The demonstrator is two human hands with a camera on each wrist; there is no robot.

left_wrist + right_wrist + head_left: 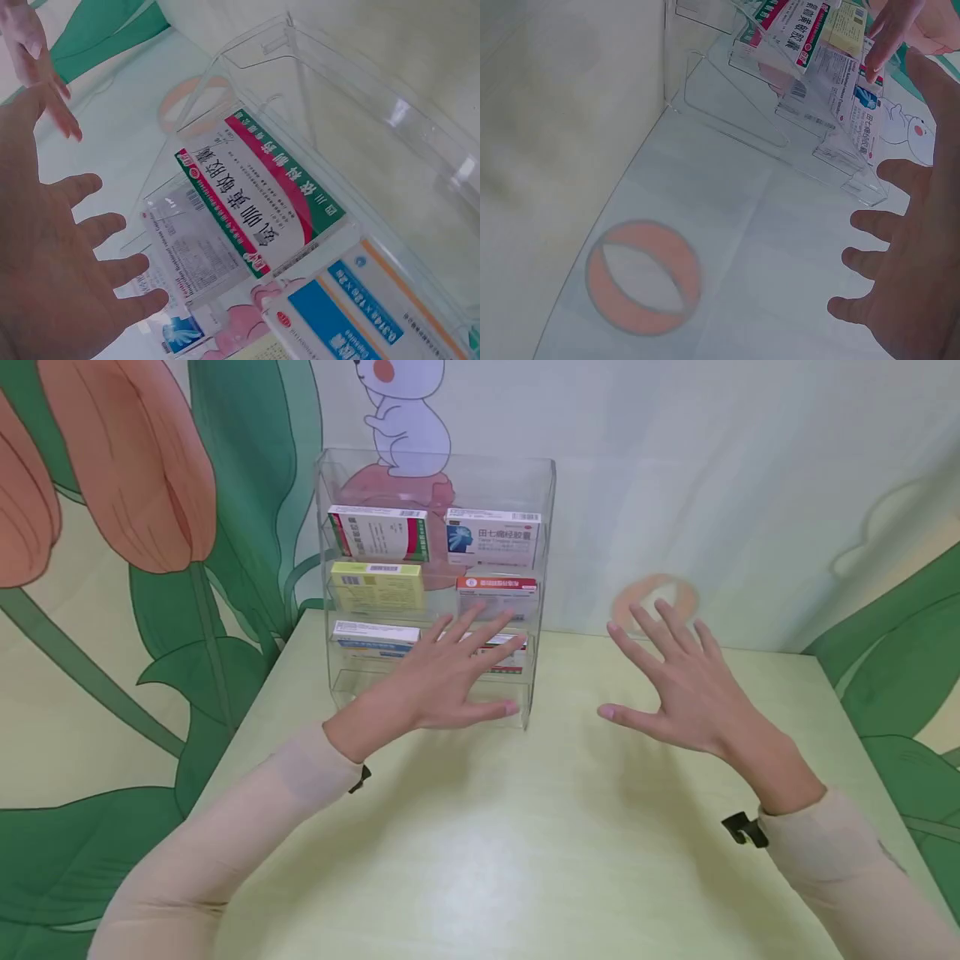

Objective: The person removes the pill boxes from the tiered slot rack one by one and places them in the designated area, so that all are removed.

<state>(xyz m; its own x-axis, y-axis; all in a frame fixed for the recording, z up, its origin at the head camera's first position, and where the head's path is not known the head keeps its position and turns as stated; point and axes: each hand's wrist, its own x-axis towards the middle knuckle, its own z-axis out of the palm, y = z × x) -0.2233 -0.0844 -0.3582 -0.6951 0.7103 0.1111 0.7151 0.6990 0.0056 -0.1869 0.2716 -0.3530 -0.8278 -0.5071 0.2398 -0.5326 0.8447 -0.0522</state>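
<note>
My left hand (450, 677) hovers with fingers spread in front of a clear tiered rack (437, 687), hiding part of its lower right. To the right of the rack, my right hand (686, 689) is held in the air, fingers spread and nothing in it. Medicine boxes stand in pairs on the tiers. On top are a white, red and green box (378, 533) and a white box with a blue picture (492, 540). Below sit a yellow box (377, 587) and a red-topped box (497, 585). A white and blue box (375, 639) is lower left; its neighbour is partly covered by fingers.
The pale table (480, 860) spreads out in front of the rack. Behind it hangs a printed cloth (675, 485) with tulips, leaves and a cartoon animal. Each sleeve carries a small black clip (745, 830) at the wrist.
</note>
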